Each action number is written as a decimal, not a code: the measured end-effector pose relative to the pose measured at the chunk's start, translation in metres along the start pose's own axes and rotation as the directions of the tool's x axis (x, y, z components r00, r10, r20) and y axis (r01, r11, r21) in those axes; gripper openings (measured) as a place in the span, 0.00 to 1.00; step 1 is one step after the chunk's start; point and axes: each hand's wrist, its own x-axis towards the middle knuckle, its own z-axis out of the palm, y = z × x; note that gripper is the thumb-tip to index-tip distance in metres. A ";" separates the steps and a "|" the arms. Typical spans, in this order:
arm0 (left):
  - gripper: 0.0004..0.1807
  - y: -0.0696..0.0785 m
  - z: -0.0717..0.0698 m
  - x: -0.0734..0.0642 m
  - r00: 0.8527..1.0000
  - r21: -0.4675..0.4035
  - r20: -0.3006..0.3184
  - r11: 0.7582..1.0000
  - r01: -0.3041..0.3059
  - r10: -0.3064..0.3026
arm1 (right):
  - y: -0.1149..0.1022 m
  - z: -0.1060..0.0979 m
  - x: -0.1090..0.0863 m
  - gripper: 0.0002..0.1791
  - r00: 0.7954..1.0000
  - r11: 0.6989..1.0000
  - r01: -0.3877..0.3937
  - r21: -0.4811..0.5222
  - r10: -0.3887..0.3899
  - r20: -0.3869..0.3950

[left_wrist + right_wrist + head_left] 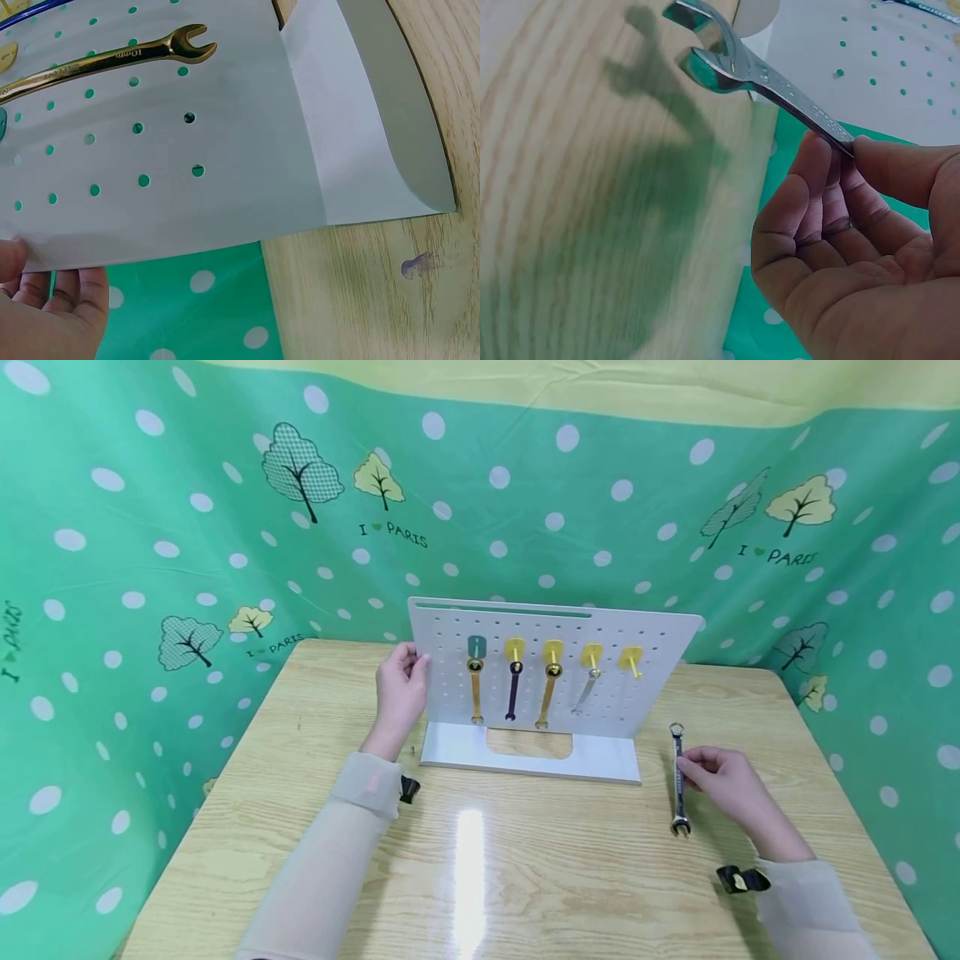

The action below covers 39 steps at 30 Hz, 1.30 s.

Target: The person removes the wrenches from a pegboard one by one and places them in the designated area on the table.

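The left hand pinches the side edge of the white pegboard, on which four wrenches hang from hooks. The right hand pinches a silver wrench above the surface, right of the pegboard.

White pegboard on wooden table

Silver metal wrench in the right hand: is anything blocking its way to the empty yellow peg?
Nothing visible stands between the silver metal wrench and the empty yellow peg on the white perforated board.
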 end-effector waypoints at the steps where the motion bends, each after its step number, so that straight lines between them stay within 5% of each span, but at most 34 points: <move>1: 0.04 0.000 0.000 0.000 1.000 -0.001 0.000 1.000 0.000 0.000 | 0.001 0.000 0.000 0.16 1.000 1.000 -0.004 -0.004 0.004 0.002; 39: 0.04 -0.002 -0.001 0.001 1.000 0.011 0.001 1.000 -0.010 0.010 | 0.010 0.014 0.005 0.13 1.000 0.983 0.001 -0.181 0.004 0.028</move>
